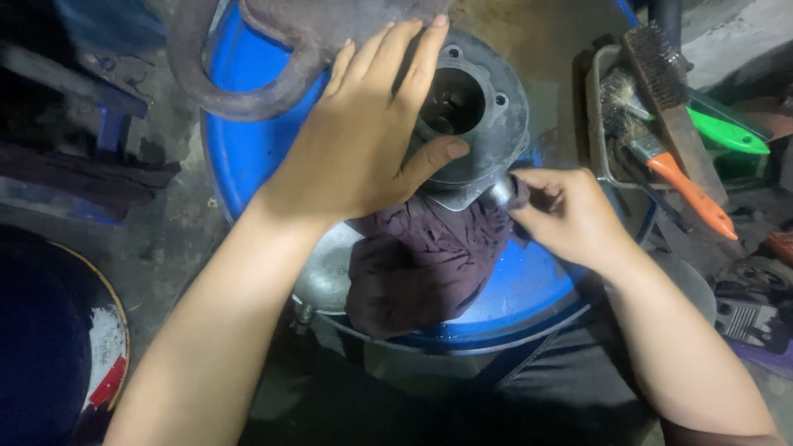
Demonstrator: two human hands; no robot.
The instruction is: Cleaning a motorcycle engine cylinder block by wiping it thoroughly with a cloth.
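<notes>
My left hand (363, 136) lies over a grey metal engine cylinder (487, 107) with a round bore, fingers spread along its top and thumb hooked at its front edge. My right hand (562, 211) pinches a dark maroon rag (421, 256) against the cylinder's lower right corner. The rag hangs down below the cylinder over the top of a blue drum (248, 140). A curved dark metal pipe (239, 74) lies on the drum behind my left hand.
To the right a tray (596, 116) holds a wire brush (669, 91), a paintbrush with an orange handle (690, 190) and a green-handled tool (727, 132). Small engine parts (747, 310) lie at the far right. A dark round container (49, 347) stands at lower left.
</notes>
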